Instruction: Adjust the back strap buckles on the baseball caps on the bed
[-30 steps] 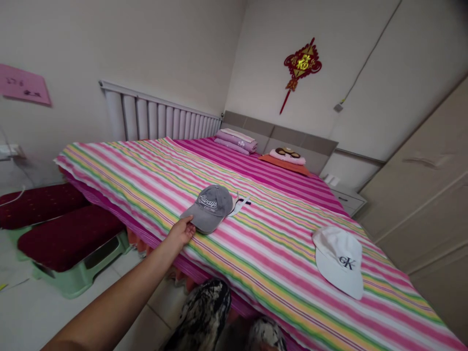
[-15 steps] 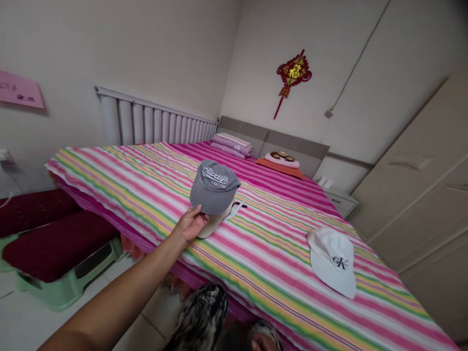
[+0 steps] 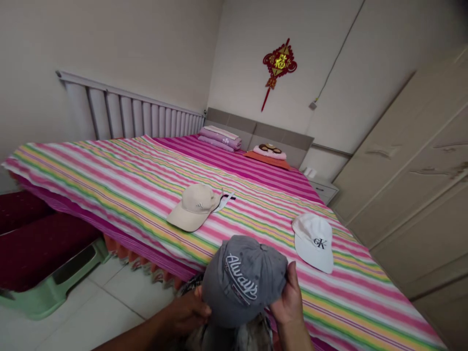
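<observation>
A grey baseball cap (image 3: 252, 273) with white "Always" lettering is held close in front of me, above the bed's near edge. My left hand (image 3: 188, 312) grips it at the brim side. On the opposite side, my right hand (image 3: 288, 302) has its thumb and fingers round the cap's back edge. A beige cap (image 3: 193, 207) lies on the striped sheet, brim to the left, with a white strap and dark band at its back. Farther right rests a white cap (image 3: 312, 241) with black "CK"-like letters.
The striped sheet (image 3: 109, 165) covers the front of the bed. Folded purple bedding (image 3: 219, 139) and a pink and orange pile (image 3: 268, 156) lie by the headboard. Dark red cushioned green stools (image 3: 51, 253) stand at left, and a wardrobe (image 3: 409, 195) at right.
The grey cap was lifted off the beige cap by my left hand and drawn toward me. My right hand has come up and taken its other side. The view has turned right.
</observation>
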{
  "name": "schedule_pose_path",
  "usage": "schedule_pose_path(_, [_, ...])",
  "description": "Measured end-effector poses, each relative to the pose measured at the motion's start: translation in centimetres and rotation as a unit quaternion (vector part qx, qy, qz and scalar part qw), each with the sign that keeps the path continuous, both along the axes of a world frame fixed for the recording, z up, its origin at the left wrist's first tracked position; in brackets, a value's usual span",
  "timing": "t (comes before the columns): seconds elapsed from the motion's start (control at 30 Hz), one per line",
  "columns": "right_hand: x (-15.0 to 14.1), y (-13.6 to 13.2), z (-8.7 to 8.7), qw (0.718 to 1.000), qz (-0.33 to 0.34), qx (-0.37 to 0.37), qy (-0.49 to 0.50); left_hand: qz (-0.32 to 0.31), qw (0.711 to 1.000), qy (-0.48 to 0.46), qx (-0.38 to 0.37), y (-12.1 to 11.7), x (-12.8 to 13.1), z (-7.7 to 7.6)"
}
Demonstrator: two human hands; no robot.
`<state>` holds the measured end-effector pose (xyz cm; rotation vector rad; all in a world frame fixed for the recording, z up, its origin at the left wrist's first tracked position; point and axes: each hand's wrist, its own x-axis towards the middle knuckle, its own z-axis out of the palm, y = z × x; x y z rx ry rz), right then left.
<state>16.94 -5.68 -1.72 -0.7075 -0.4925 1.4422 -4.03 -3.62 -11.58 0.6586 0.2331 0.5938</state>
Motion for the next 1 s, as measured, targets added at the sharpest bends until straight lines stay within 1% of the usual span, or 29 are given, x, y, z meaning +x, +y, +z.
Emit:
schedule_pose_path(0.07, [0.7, -0.5, -0.4, 1.000, -0.010, 0.004, -0.016, -0.016, 1.000, -0.014, -0.002, 0.3, -0.6, 0.3])
schedule_pose_path(0.17, [1.3, -1.6, -0.8, 1.000, -0.018, 0.003, -0.022, -0.028, 0.999, -0.042, -0.014, 1.6, -1.1, 1.6])
schedule_pose_path(0.3, [1.4, -2.7, -0.8, 0.999, 0.005, 0.017, -0.047, -0.035, 0.998, -0.055, 0.009, 3.4, -0.1, 4.2])
schedule_pose_path(0.37, [1.4, -3.2, -0.7, 0.998, 0.009, 0.016, -0.054, -0.042, 0.997, -0.056, 0.016, 3.7, 0.5, 5.3])
schedule_pose_path(0.43, [1.4, -3.5, -0.8, 0.998, 0.003, 0.013, -0.053, -0.044, 0.997, -0.058, 0.012, 3.8, 1.0, 6.1])
schedule_pose_path(0.53, [1.8, -4.0, -1.2, 0.998, 0.002, 0.008, -0.058, -0.028, 0.998, -0.062, -0.001, 3.7, 1.4, 6.6])
schedule_pose_path(0.7, [2.7, -4.8, -2.2, 0.998, 0.011, -0.007, -0.069, 0.025, 0.999, -0.044, -0.007, 3.9, 1.5, 7.0])
schedule_pose_path(0.83, [3.0, -5.2, -2.3, 0.997, 0.037, -0.017, -0.069, 0.017, 0.999, -0.032, -0.001, 4.0, 1.4, 7.4])
schedule_pose_path(1.0, [2.6, -5.3, -1.6, 0.992, 0.053, -0.013, -0.114, -0.002, 1.000, -0.026, 0.017, 3.9, 1.3, 7.6])
